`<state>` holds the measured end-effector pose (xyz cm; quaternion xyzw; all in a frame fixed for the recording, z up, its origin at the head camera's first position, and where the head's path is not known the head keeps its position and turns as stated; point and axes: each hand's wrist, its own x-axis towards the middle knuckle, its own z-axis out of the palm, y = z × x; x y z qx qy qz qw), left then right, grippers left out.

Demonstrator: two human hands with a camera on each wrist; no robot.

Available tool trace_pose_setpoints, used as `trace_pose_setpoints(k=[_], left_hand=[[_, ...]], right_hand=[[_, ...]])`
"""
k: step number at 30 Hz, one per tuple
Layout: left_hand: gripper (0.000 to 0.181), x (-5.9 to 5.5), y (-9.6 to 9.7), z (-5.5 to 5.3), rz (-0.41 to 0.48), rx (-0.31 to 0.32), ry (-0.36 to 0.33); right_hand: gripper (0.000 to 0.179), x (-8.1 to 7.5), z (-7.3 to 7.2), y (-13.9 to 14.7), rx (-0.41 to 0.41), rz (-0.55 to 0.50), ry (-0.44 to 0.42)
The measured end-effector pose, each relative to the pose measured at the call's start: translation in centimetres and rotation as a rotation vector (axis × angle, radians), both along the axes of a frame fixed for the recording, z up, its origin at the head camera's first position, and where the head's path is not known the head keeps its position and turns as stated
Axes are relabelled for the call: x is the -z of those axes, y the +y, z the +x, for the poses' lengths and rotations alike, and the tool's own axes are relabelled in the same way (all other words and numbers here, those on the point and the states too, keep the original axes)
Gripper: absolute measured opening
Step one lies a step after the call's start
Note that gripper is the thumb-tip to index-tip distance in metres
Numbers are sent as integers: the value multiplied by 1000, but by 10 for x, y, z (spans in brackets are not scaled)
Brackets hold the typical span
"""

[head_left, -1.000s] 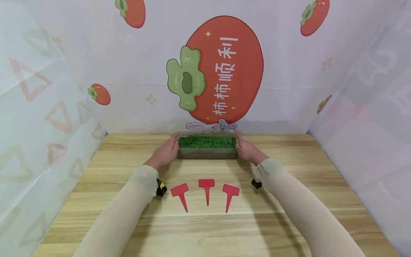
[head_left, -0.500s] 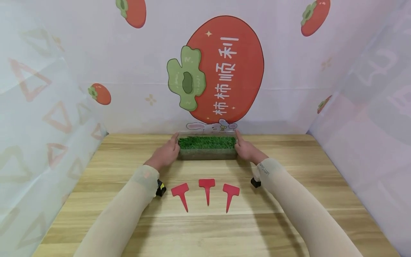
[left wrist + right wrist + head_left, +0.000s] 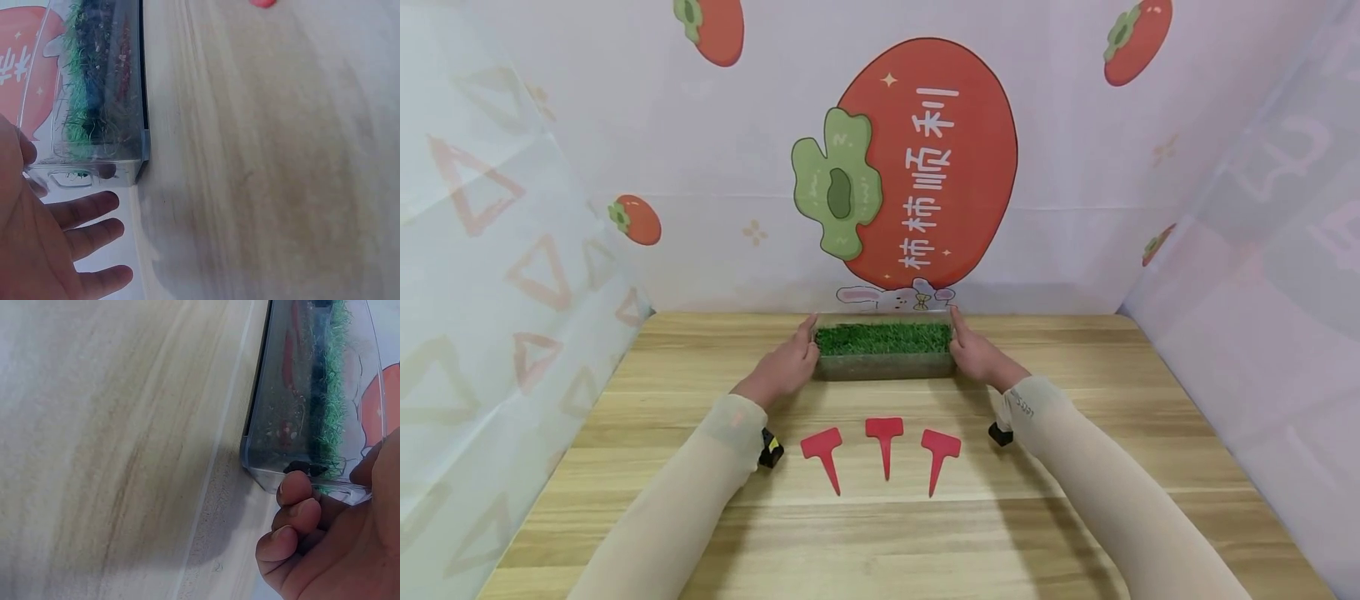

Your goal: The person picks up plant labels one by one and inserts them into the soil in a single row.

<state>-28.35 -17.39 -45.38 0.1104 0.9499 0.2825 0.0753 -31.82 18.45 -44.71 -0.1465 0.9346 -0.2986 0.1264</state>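
A clear plastic box point(image 3: 883, 367) with green grass point(image 3: 883, 338) inside stands at the back of the table. My left hand point(image 3: 786, 364) holds its left end; in the left wrist view the thumb and a finger are at the end wall by the handle cutout, the other fingers stretched out. At the right end my right hand point(image 3: 981, 354) holds the box, its thumb at the rim and its fingers bent in the right wrist view. Three red T-shaped plant labels, a left one point(image 3: 823, 444), a middle one point(image 3: 884, 428) and a right one point(image 3: 941, 444), lie in front.
Wooden table point(image 3: 880, 542) spreads around the box and labels. A printed cloth point(image 3: 722, 150) with persimmon pictures hangs right behind the table's back edge, and patterned side cloths flank it. Black wrist devices point(image 3: 1000, 433) sit below the sleeves.
The box has slid slightly toward me, away from the back cloth, with both hands on its ends. The red labels lie as before.
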Motion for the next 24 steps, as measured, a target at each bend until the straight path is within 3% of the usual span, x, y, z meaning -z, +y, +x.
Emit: trace_pose_setpoints(k=[9, 24], left_hand=[[61, 2, -3, 6, -10, 2, 17], [62, 0, -4, 13, -13, 10, -37]], right_hand=[[68, 2, 8, -1, 8, 37, 15], [68, 0, 18, -2, 9, 51, 21]])
